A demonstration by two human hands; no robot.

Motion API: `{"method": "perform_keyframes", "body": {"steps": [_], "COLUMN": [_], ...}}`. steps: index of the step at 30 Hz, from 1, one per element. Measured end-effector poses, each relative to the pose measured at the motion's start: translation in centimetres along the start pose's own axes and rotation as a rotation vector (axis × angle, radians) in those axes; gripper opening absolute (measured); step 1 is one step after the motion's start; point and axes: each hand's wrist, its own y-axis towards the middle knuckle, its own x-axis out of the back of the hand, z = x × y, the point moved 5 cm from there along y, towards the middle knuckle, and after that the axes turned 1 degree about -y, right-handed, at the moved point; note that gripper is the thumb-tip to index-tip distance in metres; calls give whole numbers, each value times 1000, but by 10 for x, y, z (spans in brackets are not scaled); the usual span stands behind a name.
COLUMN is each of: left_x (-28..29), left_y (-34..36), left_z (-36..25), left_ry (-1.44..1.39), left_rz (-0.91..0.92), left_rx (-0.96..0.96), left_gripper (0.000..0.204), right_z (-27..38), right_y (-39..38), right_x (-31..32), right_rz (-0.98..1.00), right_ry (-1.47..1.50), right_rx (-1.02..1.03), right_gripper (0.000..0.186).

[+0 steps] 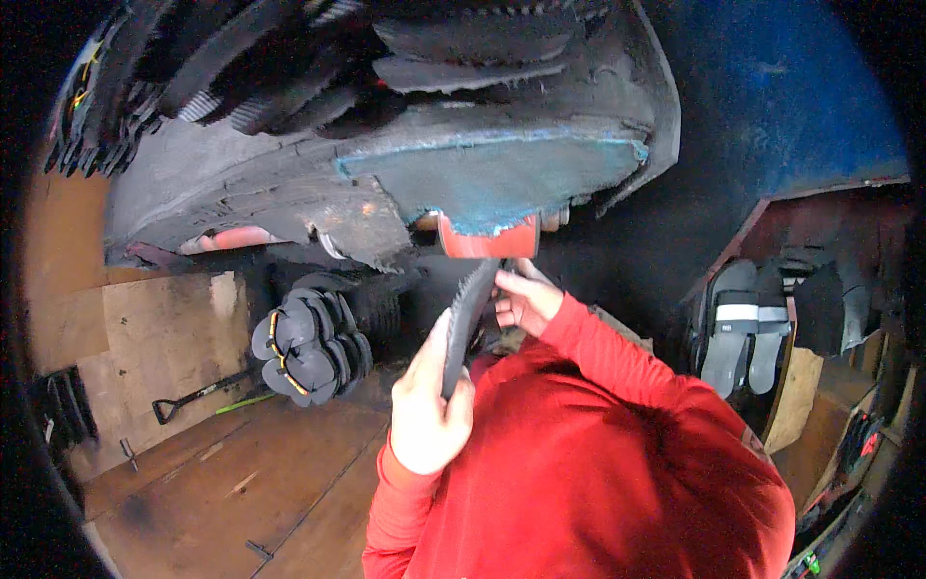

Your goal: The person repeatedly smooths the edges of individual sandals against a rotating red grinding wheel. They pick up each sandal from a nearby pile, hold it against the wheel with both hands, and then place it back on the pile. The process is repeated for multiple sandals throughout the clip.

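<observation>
A dark grey flip-flop sole (pixel 469 314) is held on edge in front of my body, its outer edge rough and ragged. My left hand (pixel 430 410) is closed round its near end, the thumb along one face. My right hand (pixel 527 297) grips the far end with curled fingers, partly hidden behind the sole. That far tip is at the lower side of a red sanding wheel (pixel 490 241); I cannot tell whether they touch. Above the wheel is a dusty machine cover (pixel 521 174) edged in blue.
Dark soles (pixel 463 58) are piled on the dusty bench top. To the left hangs a bundle of grey flip-flops (pixel 307 347) with a yellow strap, near a black-handled tool (pixel 193 396). Grey slide sandals (pixel 738 333) stand at the right by a wooden board (pixel 796 396). A brown wooden floor (pixel 231 482) lies below.
</observation>
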Motion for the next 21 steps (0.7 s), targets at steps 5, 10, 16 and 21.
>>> {"method": "perform_keyframes", "body": {"steps": [5,10,16,21], "left_x": [1,9,10,-11], "left_y": [-38,-67,-41,-18], "left_z": [22,10,-15,23], "left_ry": [11,14,49,-42], "left_rz": [16,54,-17,-32], "left_rx": [2,174,-37,-31], "left_gripper": [64,65,66,69], "right_z": [-13,-18,-17,6], "right_y": [-8,-28,-20,1], "right_x": [10,-5,-5,18], "right_rz": [-40,-59,-64,-19], "right_ry": [48,3,-130,-57], "right_rx": [24,-42,-122,17], "right_gripper": [105,110,101,73]}}
